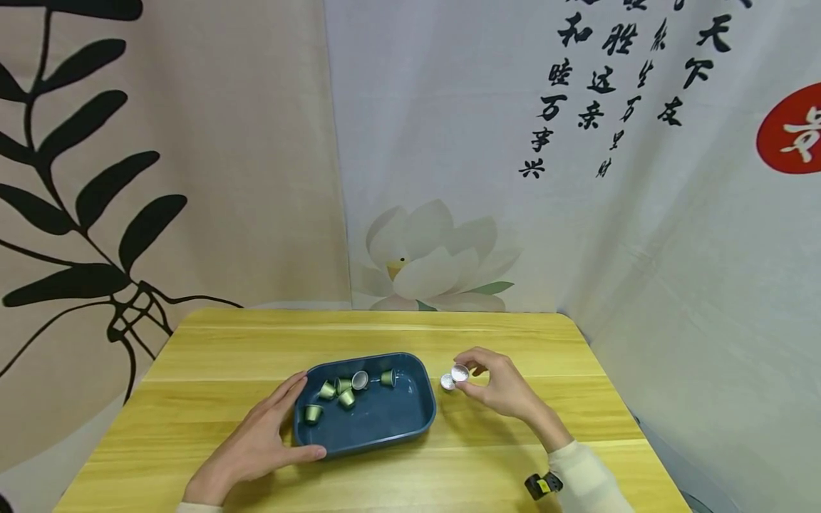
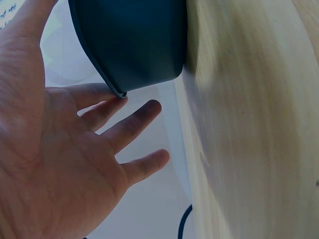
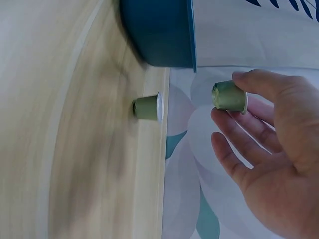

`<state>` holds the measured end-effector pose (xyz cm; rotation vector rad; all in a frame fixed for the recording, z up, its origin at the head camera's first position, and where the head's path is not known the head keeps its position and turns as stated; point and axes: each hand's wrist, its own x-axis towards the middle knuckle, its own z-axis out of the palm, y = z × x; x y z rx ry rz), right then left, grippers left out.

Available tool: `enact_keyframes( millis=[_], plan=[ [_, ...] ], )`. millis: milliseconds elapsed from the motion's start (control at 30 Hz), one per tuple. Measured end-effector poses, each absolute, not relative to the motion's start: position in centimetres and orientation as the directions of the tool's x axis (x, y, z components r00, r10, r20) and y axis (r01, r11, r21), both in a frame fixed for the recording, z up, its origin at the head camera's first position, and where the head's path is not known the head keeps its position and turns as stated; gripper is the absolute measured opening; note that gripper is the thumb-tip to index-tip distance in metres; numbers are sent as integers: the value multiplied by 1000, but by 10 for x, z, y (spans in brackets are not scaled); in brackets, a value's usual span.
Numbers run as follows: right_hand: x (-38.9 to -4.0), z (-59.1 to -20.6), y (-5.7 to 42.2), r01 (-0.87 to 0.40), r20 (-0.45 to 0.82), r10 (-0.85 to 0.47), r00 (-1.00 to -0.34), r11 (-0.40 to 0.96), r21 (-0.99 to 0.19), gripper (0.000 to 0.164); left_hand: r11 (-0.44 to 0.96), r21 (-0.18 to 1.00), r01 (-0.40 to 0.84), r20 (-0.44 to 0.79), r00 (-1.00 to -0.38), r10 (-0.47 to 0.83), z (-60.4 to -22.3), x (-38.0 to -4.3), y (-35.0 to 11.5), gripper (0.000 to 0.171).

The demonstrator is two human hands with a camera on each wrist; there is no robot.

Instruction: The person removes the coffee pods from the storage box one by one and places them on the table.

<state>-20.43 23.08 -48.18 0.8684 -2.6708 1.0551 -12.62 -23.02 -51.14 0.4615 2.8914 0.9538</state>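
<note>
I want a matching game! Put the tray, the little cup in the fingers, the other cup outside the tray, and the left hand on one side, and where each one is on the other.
Things:
1. blue tray
2. pinched capsule
3. loose capsule
4. left hand

Places:
A. on the table beside the tray
B. against the tray's rim
C. holds green capsules
D. in the right hand

Pairs: 1-C, 2-D, 3-A, 4-B

Our hands are bare. A cream sleeve covers our right forearm, with a small black device strapped at that wrist; a cream cuff edges the left.
</note>
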Motion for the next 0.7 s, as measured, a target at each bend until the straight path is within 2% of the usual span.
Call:
enact_keyframes(
  millis=[700],
  plan=[
    [-211, -503, 255, -447, 216, -412, -885, 625, -640, 33, 762, 595, 256, 23, -953, 303, -510, -126, -231, 136]
  ],
)
